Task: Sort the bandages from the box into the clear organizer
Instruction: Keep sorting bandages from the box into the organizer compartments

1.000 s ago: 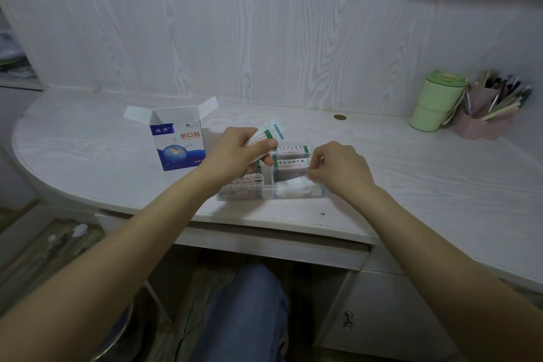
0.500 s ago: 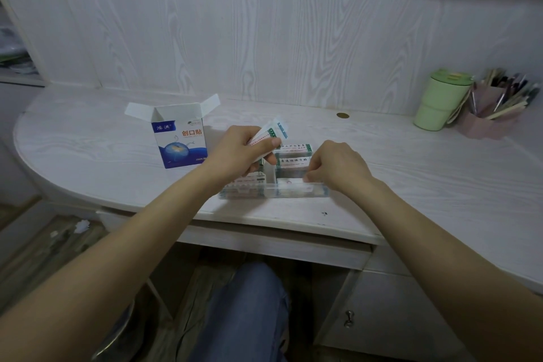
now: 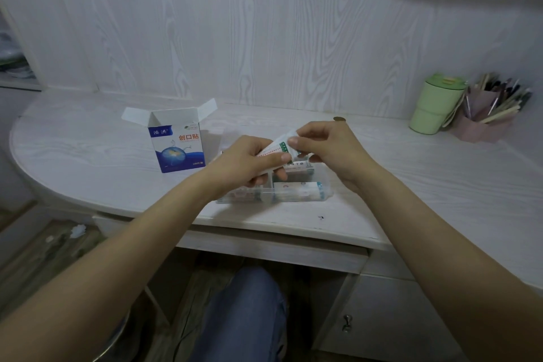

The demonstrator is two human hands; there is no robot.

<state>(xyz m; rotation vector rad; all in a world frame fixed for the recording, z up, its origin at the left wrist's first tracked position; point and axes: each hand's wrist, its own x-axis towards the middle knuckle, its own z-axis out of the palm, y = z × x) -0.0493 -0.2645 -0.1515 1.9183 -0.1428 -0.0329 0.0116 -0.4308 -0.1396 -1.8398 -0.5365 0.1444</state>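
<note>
Two bare hands meet above a white wood-grain desk (image 3: 411, 173), over the clear organizer (image 3: 293, 197) that already holds bandages; the open blue bandage box (image 3: 179, 150) stands just left; the left hand (image 3: 246, 164) grips a stack of bandages (image 3: 274, 150), whose top end the right hand (image 3: 326, 150) pinches

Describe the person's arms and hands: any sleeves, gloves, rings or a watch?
Both forearms are bare up to the frame's edge, with no sleeves in view. The left hand and right hand wear no gloves. No ring, watch or bracelet shows on fingers or wrists. The nails look short and unpainted.
</note>
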